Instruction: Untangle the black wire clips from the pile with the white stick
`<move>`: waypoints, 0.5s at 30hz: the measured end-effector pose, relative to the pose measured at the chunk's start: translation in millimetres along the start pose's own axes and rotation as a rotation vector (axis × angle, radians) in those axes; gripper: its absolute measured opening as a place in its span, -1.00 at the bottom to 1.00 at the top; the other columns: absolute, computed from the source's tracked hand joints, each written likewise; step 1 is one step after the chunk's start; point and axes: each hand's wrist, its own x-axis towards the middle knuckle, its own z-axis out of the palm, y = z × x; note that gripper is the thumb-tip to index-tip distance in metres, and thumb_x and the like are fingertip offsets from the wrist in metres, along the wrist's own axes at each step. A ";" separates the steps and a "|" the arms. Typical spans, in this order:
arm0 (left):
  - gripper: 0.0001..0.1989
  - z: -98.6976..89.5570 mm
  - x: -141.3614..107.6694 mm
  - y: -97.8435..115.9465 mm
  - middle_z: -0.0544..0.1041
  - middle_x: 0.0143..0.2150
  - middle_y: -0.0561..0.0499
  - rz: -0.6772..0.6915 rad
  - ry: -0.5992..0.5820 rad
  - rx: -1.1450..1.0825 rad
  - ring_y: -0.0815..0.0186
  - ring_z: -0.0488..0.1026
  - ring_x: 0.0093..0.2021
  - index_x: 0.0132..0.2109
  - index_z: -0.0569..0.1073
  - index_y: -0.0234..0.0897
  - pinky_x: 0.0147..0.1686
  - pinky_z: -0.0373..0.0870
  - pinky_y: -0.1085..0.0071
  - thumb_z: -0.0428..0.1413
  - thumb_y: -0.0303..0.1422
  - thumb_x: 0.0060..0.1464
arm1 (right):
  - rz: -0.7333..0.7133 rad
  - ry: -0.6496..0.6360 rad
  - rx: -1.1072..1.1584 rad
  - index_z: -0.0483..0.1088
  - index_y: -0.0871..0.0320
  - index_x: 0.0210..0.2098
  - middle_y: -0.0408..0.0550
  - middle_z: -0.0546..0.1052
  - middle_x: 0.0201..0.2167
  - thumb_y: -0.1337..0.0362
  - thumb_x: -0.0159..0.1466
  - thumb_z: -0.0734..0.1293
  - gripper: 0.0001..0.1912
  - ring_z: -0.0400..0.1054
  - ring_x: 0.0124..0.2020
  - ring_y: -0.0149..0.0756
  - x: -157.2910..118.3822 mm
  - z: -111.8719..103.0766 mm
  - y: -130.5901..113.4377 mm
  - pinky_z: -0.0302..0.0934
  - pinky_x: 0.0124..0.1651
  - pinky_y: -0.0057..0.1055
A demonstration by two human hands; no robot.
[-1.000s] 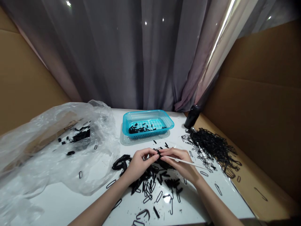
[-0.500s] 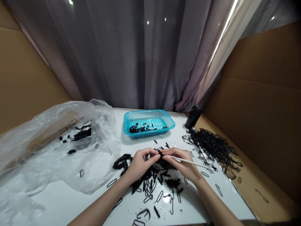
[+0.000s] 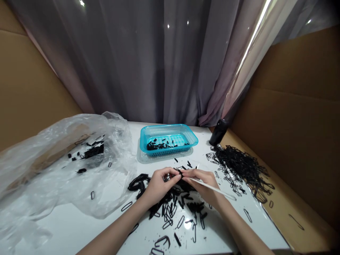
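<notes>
My left hand (image 3: pixel 162 182) pinches a small black piece (image 3: pixel 180 173) between thumb and fingertips. Meeting it at the same spot, my right hand (image 3: pixel 204 182) is closed round a thin white stick (image 3: pixel 212 187), whose near end reaches the black piece. The stick's outer end is smeared by motion. Fingertips hide most of the black piece, so its exact shape cannot be made out. Beneath both hands spreads a heap of black loops and short black strips (image 3: pixel 170 209) on the white table (image 3: pixel 220 232).
Beyond the hands stands a turquoise basket (image 3: pixel 170 153) with several black strips in it. A clear plastic bag (image 3: pixel 106 198) covers the left side. At right lie a pile of black loops (image 3: pixel 239 163) and a black bottle-like object (image 3: pixel 218 132). Cardboard walls (image 3: pixel 297 134) flank the table.
The white stick's outer end has swung slightly down and toward me, with my right hand turning a little. Both hands stay together at the black piece.
</notes>
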 end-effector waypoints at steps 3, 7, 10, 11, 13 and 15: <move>-0.80 0.7 0.3 -1.2 0.59 -0.32 -0.06 -0.002 0.005 -0.009 0.19 0.46 -0.27 -0.34 0.55 -0.29 -0.22 0.33 0.34 0.16 -0.24 0.09 | -0.118 -0.010 -0.050 0.58 0.03 -0.22 -0.05 0.65 -0.19 0.31 0.29 0.37 -0.87 0.57 -0.17 -0.20 -0.9 2.6 5.1 0.46 -0.06 -0.27; -0.80 1.5 0.4 -1.9 0.59 -0.33 -0.06 -0.003 -0.010 -0.044 0.20 0.47 -0.27 -0.34 0.55 -0.31 -0.21 0.33 0.34 0.15 -0.25 0.09 | -0.207 -0.029 -0.090 0.56 0.10 -0.18 0.00 0.65 -0.18 0.33 0.31 0.34 -0.86 0.56 -0.12 -0.20 -2.9 2.8 8.9 0.45 -0.02 -0.31; -0.79 2.0 0.4 -2.2 0.58 -0.35 -0.06 -0.010 -0.018 -0.085 0.21 0.46 -0.28 -0.35 0.54 -0.32 -0.22 0.33 0.35 0.16 -0.24 0.09 | -0.257 -0.023 -0.109 0.55 0.09 -0.15 0.00 0.64 -0.16 0.33 0.33 0.33 -0.84 0.56 -0.13 -0.20 -4.3 3.8 11.7 0.46 -0.03 -0.30; -0.79 2.1 0.4 -2.2 0.57 -0.35 -0.05 -0.012 -0.018 -0.101 0.21 0.45 -0.29 -0.35 0.54 -0.32 -0.23 0.32 0.35 0.16 -0.24 0.08 | -0.258 -0.010 -0.102 0.55 0.08 -0.15 -0.01 0.64 -0.16 0.33 0.32 0.33 -0.84 0.56 -0.13 -0.20 -4.5 4.7 12.3 0.46 -0.03 -0.30; -0.80 2.1 0.5 -2.2 0.56 -0.35 -0.04 -0.013 -0.017 -0.130 0.23 0.43 -0.30 -0.34 0.53 -0.31 -0.24 0.32 0.37 0.17 -0.24 0.07 | -0.246 0.028 -0.083 0.55 0.07 -0.15 -0.02 0.64 -0.17 0.32 0.32 0.34 -0.85 0.56 -0.14 -0.20 -4.7 7.2 11.9 0.46 -0.03 -0.30; -0.80 1.7 0.5 -1.8 0.53 -0.36 -0.02 -0.013 -0.015 -0.141 0.25 0.41 -0.31 -0.35 0.51 -0.31 -0.26 0.30 0.38 0.18 -0.24 0.07 | -0.222 0.071 -0.073 0.54 0.07 -0.14 -0.02 0.64 -0.17 0.33 0.33 0.33 -0.83 0.56 -0.14 -0.22 -4.5 9.2 8.6 0.45 -0.04 -0.31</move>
